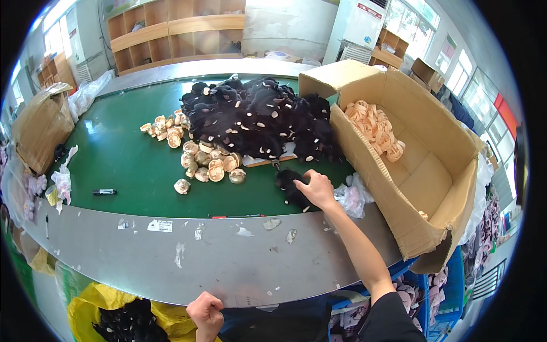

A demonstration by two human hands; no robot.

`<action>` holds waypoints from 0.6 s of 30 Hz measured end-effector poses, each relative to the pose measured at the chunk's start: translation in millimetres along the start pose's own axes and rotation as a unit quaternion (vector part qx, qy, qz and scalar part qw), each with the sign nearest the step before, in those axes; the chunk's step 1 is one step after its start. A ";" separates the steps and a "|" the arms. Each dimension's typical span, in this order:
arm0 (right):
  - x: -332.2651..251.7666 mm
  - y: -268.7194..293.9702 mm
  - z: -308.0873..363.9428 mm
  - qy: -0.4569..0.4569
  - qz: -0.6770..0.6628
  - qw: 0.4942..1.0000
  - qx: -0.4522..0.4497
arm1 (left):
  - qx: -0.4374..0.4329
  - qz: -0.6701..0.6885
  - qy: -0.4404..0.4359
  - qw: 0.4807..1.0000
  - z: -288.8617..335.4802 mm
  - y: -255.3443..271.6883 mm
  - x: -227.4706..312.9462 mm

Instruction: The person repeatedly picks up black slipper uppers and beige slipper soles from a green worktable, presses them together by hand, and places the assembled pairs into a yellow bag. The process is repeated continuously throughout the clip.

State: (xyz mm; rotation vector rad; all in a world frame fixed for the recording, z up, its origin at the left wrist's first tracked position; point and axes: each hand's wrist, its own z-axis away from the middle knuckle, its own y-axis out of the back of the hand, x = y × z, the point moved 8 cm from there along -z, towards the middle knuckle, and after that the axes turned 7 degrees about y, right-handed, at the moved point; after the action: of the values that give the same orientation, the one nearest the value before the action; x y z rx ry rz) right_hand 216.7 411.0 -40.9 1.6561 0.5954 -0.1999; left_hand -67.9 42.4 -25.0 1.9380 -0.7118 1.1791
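Note:
On the green table mat, my right hand point(315, 187) has its fingers closed on a small black plush piece point(290, 181). My left hand point(206, 310) is held as a fist by the near metal edge of the table, with nothing showing from it. A big heap of similar black plush pieces point(245, 117) with small beige spots lies beyond my right hand. To the left of it spread several beige and gold cup-shaped pieces point(215, 169). Between heap and right hand, the edge of a wooden board point(262, 163) peeks out, partly covered.
An open cardboard box point(424, 171) with peach-coloured loops point(379, 130) stands at the right, beside crumpled clear plastic point(353, 195). A black marker point(104, 192) lies left. Below the steel edge point(228, 251) are a yellow bag point(94, 299) of black pieces and blue crates point(447, 290).

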 end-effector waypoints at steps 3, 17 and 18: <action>7.8 -6.9 -4.5 0.017 -0.099 0.993 -0.059 | -0.041 0.092 0.074 0.992 2.6 -10.2 -7.6; -173.1 52.1 206.0 0.117 -0.413 0.902 -0.048 | -0.157 0.183 0.116 0.963 -13.7 -63.9 70.1; -170.7 49.4 211.4 0.124 -0.435 0.891 -0.020 | -0.163 0.153 0.109 0.969 -9.9 -63.5 68.9</action>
State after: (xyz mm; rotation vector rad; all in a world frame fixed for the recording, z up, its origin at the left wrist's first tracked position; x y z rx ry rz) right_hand 138.7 159.1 41.0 1.2769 1.5117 -0.6223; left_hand 4.9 81.3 20.6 1.4356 -1.0407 1.3380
